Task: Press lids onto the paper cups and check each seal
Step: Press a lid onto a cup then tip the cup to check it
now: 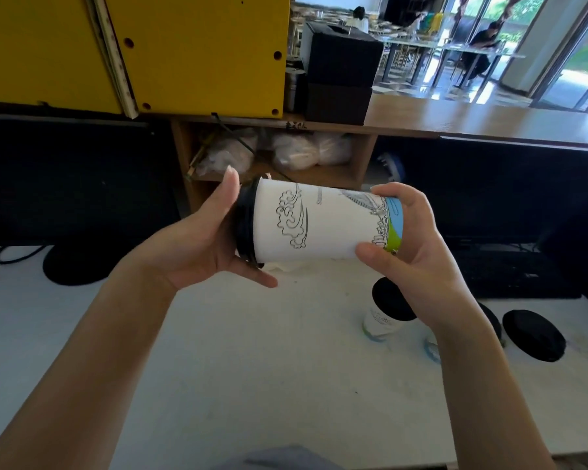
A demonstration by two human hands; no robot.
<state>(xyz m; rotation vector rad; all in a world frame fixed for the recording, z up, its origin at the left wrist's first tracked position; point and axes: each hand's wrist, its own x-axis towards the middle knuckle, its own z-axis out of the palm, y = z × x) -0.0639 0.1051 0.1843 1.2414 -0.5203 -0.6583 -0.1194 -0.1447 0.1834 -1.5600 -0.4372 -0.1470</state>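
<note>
From the head camera, a white paper cup printed with black line drawings and a blue-green band at its base (pixel 319 225) is held on its side in the air above the white table (pixel 218 368). Its black plastic lid (pixel 244 222) is already on the rim, so this looks like the seal check for this cup. The left hand (pixel 204 242) is spread flat, palm against the lid's top, thumb under the rim and fingers rising behind it, not curled closed. The right hand (pixel 408 242) grips the cup's base end, thumb in front, fingers wrapped over the top. Below, a second lidded paper cup (pixel 386 313) stands on the table, apparently finished. A loose black lid (pixel 533 334) lies further right, suggesting more remains
</note>
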